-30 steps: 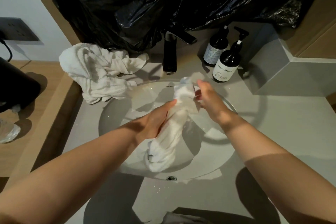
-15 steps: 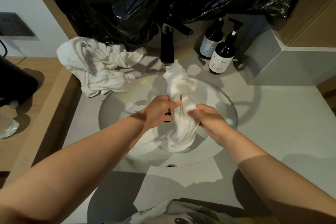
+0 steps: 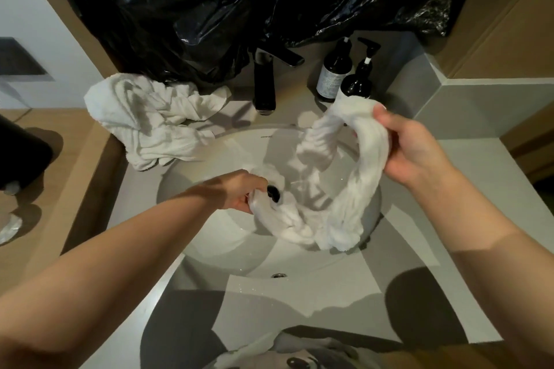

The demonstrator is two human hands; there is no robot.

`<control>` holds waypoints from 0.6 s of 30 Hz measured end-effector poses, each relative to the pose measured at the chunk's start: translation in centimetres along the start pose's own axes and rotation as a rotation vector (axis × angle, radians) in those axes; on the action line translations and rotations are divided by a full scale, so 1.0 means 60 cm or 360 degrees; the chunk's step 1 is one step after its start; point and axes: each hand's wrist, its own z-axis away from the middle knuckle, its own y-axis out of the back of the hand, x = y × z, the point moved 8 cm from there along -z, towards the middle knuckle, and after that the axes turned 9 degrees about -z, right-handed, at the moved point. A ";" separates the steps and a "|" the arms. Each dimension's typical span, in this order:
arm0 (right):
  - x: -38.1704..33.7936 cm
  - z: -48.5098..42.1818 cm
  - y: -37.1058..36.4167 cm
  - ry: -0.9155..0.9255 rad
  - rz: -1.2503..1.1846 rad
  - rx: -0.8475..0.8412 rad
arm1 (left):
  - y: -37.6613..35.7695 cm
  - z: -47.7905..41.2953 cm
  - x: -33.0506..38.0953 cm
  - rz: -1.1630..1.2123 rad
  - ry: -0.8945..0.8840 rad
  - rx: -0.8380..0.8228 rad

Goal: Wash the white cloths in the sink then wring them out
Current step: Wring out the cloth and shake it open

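Above sink (image 3: pixel 215 237), cloth (image 3: pixel 350 204) gripped; bottle (image 3: pixel 335 66) label unreadable.

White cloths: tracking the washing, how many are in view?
2: one twisted white cloth held over the round white sink; one crumpled white heap on the grey counter left of the black faucet, possibly hiding more.

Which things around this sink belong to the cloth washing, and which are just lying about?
Part of the job: white cloth, gripped by the left hand and right hand; sink; faucet; pile of white cloths on the counter.
Lying about: rear pump bottle; front pump bottle; black plastic bag; wall socket.
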 end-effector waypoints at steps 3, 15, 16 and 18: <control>-0.012 0.014 -0.026 -0.0023 -0.0163 0.0052 | -0.035 0.017 0.064 -0.0460 -0.0203 -0.0067; -0.160 0.182 0.121 0.0481 -0.0764 0.0386 | -0.357 0.096 0.283 -0.0793 -0.0801 -0.0974; -0.171 0.211 0.148 0.0566 -0.0775 0.0453 | -0.401 0.104 0.290 -0.0761 -0.0814 -0.1048; -0.190 0.269 0.202 0.0727 -0.0815 0.0586 | -0.486 0.112 0.287 -0.0710 -0.0768 -0.1206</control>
